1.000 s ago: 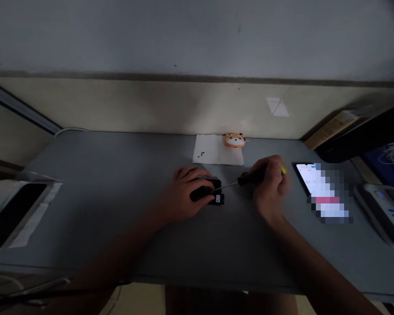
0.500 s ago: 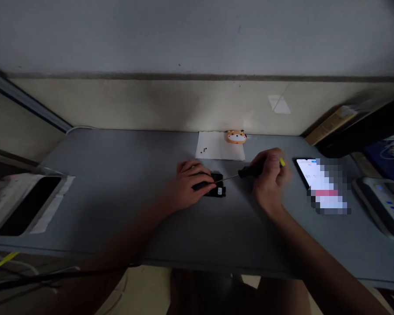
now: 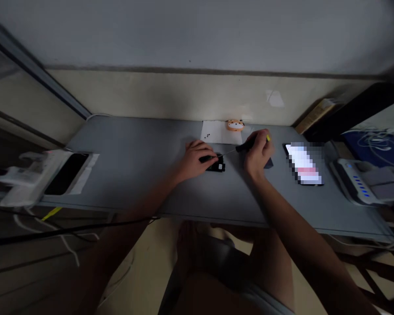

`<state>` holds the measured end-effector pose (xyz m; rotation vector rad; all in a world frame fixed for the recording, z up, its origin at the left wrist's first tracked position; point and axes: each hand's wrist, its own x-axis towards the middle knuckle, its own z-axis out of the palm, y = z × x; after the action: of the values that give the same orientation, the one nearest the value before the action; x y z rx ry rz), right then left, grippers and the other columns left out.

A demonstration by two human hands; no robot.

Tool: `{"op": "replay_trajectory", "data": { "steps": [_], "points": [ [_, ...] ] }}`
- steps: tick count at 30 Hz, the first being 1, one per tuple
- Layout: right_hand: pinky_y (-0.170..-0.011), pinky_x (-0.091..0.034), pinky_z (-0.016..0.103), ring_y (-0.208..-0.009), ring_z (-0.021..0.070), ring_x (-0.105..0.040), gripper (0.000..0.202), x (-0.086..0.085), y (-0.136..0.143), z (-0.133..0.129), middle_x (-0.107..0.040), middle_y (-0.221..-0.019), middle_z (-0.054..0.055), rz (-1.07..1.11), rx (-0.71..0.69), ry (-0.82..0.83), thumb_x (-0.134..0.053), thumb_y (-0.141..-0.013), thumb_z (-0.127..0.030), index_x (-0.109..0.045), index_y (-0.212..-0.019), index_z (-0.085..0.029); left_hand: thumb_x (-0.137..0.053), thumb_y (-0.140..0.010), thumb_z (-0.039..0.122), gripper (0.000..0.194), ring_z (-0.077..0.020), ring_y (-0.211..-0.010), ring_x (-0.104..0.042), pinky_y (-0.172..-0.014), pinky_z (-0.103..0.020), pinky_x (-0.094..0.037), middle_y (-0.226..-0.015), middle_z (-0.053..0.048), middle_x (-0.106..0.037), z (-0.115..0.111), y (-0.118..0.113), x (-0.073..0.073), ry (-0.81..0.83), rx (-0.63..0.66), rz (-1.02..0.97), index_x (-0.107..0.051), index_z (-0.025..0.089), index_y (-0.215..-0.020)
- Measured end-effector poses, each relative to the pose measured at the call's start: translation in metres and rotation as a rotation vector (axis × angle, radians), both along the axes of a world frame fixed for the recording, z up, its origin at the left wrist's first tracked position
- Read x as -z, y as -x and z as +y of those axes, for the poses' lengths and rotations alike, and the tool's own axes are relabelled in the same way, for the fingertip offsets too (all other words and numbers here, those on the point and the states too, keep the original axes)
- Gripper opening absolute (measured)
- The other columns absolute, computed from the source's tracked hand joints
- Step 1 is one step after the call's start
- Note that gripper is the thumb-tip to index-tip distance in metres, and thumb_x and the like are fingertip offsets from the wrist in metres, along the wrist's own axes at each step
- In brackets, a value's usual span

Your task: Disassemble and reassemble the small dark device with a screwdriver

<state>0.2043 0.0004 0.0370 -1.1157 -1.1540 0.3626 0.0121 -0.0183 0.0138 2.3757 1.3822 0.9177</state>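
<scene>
A small black electronic part (image 3: 214, 166) with a white sticker lies flat on the grey table. My left hand (image 3: 198, 159) is closed over its left end, with thumb and fingers on it; much of that end is hidden. In my right hand (image 3: 258, 153) is a screwdriver (image 3: 243, 147) with a black handle and a yellow end. Its thin metal shaft points left, and the tip meets the part near my left fingertips. Exact contact is too small to make out. Several tiny dark screws (image 3: 207, 136) rest on a white paper (image 3: 216, 127) behind my hands.
An orange animal-faced case (image 3: 235, 125) sits at the paper's right edge. A lit phone (image 3: 304, 165) and a power strip (image 3: 354, 181) are to the right. At the left lies a dark phone (image 3: 67, 174). A small dark block (image 3: 268, 164) is beside my right hand.
My view has tilted down and pulled back, so the table appears higher and more of my legs shows. Both hands keep their holds on the part and the screwdriver.
</scene>
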Motion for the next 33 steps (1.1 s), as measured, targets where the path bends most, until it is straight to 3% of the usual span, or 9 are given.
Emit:
{"op": "replay_trajectory", "data": {
  "steps": [10, 33],
  "points": [
    [-0.055, -0.039, 0.031, -0.06, 0.0152, -0.046, 0.055, 0.012, -0.008, 0.005, -0.043, -0.068, -0.001, 0.057, 0.133, 0.008, -0.028, -0.1, -0.071, -0.045, -0.072, -0.026, -0.068, -0.1, 0.033, 0.014, -0.0242, -0.109, -0.06, -0.103, -0.046, -0.038, -0.103, -0.004, -0.076, -0.006, -0.004, 0.004, -0.018, -0.031, 0.005, -0.079, 0.025, -0.098],
    [-0.058, -0.042, 0.032, -0.061, 0.0159, -0.046, 0.052, 0.011, -0.003, -0.004, -0.044, -0.067, -0.001, 0.045, 0.064, -0.023, -0.034, -0.101, -0.067, -0.045, -0.072, -0.026, -0.071, -0.099, 0.034, 0.013, -0.025, -0.113, -0.058, -0.104, -0.047, -0.036, -0.104, -0.003, -0.077, -0.006, -0.006, 0.008, 0.012, -0.041, 0.021, -0.082, 0.027, -0.1]
  ]
}}
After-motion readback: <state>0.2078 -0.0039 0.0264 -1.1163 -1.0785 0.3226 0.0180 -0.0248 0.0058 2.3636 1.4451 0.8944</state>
